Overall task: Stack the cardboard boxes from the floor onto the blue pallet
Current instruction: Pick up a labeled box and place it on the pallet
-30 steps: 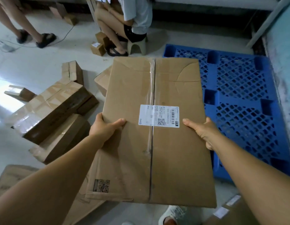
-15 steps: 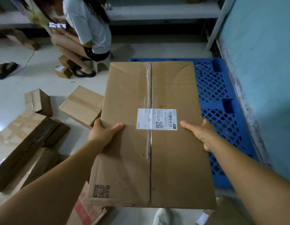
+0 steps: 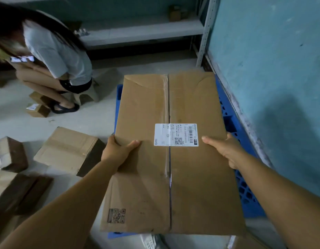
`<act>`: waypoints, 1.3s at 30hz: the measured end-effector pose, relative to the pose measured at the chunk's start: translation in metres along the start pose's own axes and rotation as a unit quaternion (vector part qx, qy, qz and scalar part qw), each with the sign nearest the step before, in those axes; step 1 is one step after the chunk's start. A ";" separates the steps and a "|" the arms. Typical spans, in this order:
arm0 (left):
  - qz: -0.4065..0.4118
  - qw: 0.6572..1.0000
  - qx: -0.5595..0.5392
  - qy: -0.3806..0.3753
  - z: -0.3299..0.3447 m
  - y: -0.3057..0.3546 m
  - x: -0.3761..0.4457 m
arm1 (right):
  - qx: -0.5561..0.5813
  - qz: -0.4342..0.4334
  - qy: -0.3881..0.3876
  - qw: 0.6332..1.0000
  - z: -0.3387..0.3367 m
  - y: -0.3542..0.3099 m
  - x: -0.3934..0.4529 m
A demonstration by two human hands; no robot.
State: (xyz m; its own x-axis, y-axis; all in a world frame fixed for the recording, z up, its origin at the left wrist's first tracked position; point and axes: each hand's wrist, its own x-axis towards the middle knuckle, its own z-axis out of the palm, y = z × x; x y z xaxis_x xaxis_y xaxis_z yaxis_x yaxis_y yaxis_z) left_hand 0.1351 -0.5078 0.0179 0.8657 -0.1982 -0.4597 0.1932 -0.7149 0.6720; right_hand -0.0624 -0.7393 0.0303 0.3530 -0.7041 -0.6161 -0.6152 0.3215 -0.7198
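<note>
1. One large flat cardboard box (image 3: 171,150) is held up in the middle of the view, over the blue pallet (image 3: 245,187), which shows only along the box's right edge, at its far left corner and under its near edge.
2. Two hands hold it: the left hand (image 3: 118,151) has its grip on the left edge, thumb on top; the right hand (image 3: 225,150) has its grip on the right edge, thumb on top. The fingers of both are hidden below the box.
3. One white shipping label (image 3: 176,134) sits across the taped centre seam, between the two thumbs. One printed code mark (image 3: 117,215) sits at the near left corner.
4. On the floor (image 3: 94,121) to the left lie at least five more boxes: a medium box (image 3: 65,150), a small box (image 3: 10,153) further left, long boxes (image 3: 15,191) at the near left, and two little boxes (image 3: 38,105) far left.
5. A seated person (image 3: 55,58) crouches on a low stool (image 3: 85,95) at the far left, beside the little boxes.
6. A metal shelf (image 3: 141,33) runs along the far wall; a teal wall (image 3: 272,69) stands just right of the pallet.
</note>
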 end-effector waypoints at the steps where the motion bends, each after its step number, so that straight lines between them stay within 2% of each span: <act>1: 0.004 1.000 -0.001 -0.005 0.001 0.008 0.007 | 0.000 0.003 0.006 1.000 0.000 -0.007 0.005; 6: 0.006 0.999 -0.011 -0.033 -0.001 0.040 0.045 | -0.002 0.000 0.028 1.000 0.006 -0.045 0.024; 15: 0.035 0.999 0.002 -0.028 -0.022 0.095 0.091 | 0.026 -0.019 0.048 0.998 0.014 -0.105 0.046; 22: 0.051 0.998 0.009 -0.038 -0.014 0.133 0.115 | 0.034 -0.029 0.051 0.998 0.003 -0.133 0.069; 31: 0.030 0.999 0.012 -0.022 0.039 0.162 0.158 | 0.015 -0.030 0.030 0.999 -0.011 -0.150 0.156; 39: -0.013 1.000 0.008 -0.024 0.134 0.179 0.215 | -0.027 -0.018 0.012 0.999 -0.033 -0.146 0.273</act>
State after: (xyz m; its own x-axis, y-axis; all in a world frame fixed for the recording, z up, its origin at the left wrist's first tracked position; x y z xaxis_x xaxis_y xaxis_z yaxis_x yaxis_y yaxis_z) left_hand 0.2938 -0.7680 -0.0382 0.8371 -0.2119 -0.5044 0.2070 -0.7306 0.6506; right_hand 0.1009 -0.9991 -0.0219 0.3589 -0.7294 -0.5824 -0.6403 0.2616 -0.7222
